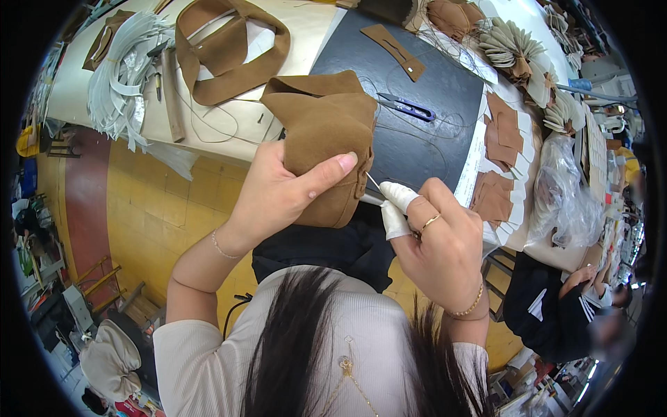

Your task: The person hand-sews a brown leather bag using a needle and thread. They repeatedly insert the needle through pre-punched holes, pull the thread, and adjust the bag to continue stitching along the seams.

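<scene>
My left hand (pixel 278 184) grips a folded brown suede-like leather piece (pixel 326 125), shaped like a small bag. The thumb presses flat near its right edge, and the other fingers are hidden behind it. A raised, stitched-looking seam runs down that edge. My right hand (pixel 445 240), its thumb and index fingertip wrapped in white tape, pinches a thin needle (pixel 373 181). The needle slants up toward the seam; whether its tip has entered the leather I cannot tell. Just beyond the piece, blue-handled thread snips (pixel 408 107) lie on a dark mat (pixel 445 146).
Another brown bag-like piece with a wide band (pixel 278 48), a hammer (pixel 170 94) and a bundle of pale strips (pixel 114 83) lie at the left. Loose thread crosses the table. Brown leather pieces (pixel 493 194) and a clear plastic bag (pixel 566 187) are at the right, near another person (pixel 549 306).
</scene>
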Demonstrator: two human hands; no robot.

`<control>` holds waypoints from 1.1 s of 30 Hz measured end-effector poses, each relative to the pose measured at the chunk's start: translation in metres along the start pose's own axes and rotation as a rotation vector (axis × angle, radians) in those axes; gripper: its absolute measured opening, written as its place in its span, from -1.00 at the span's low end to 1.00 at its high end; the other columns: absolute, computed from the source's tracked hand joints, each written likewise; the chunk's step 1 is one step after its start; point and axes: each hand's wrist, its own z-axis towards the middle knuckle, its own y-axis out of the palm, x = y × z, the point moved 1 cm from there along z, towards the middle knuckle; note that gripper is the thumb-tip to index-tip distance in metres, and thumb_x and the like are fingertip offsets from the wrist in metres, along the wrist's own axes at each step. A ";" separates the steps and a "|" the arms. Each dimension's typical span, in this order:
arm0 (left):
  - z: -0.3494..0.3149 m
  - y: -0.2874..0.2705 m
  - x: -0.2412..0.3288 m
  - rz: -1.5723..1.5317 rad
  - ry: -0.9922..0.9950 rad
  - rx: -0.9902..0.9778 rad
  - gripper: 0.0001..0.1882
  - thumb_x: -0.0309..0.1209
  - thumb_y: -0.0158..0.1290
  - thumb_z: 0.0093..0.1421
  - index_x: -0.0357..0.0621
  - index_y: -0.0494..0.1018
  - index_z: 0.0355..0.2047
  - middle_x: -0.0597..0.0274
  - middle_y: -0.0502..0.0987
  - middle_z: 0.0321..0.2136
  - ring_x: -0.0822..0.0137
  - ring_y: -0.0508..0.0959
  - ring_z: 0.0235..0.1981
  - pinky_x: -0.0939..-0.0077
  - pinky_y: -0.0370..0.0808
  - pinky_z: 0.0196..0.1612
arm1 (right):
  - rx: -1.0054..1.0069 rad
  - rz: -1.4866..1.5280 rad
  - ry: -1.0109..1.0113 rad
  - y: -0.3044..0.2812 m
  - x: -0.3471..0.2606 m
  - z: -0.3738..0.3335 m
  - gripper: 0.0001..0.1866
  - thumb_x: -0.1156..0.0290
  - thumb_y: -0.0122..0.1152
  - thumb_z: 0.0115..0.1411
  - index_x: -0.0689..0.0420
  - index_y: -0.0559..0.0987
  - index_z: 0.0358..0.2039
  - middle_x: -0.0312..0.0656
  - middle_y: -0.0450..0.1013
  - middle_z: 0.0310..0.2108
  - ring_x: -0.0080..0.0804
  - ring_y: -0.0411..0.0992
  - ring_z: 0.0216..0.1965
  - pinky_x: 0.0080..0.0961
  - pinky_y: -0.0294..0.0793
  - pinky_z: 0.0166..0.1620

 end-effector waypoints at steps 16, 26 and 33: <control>0.002 -0.002 -0.004 0.377 0.125 -0.076 -0.78 -0.45 0.14 0.19 -0.36 0.53 -0.20 0.27 0.60 -0.34 0.55 0.51 -0.34 0.61 0.47 -0.26 | -0.079 -0.053 -0.044 0.003 0.004 0.000 -0.80 0.52 0.29 -0.16 0.22 0.53 -0.44 -0.25 0.26 -0.51 -0.41 0.34 -0.70 -0.51 0.35 -0.60; 0.009 -0.018 -0.004 0.490 0.170 -0.041 -0.77 -0.37 0.15 0.17 -0.32 0.52 -0.26 0.28 0.53 -0.59 0.57 0.42 -0.60 0.60 0.38 -0.56 | 0.038 -0.072 -0.140 0.034 0.009 0.010 -0.90 0.54 0.22 -0.02 0.23 0.55 -0.43 -0.24 0.27 -0.51 -0.42 0.33 -0.67 -0.50 0.33 -0.58; 0.016 -0.023 0.016 0.556 0.002 0.003 -0.73 -0.41 0.16 0.17 -0.39 0.51 -0.21 0.28 0.59 -0.37 0.55 0.50 -0.37 0.62 0.46 -0.28 | -0.444 1.260 0.676 0.042 0.048 0.022 -0.83 0.47 0.07 0.22 0.25 0.49 -0.21 -0.30 0.44 -0.38 -0.61 0.41 -0.64 -0.57 0.48 -0.38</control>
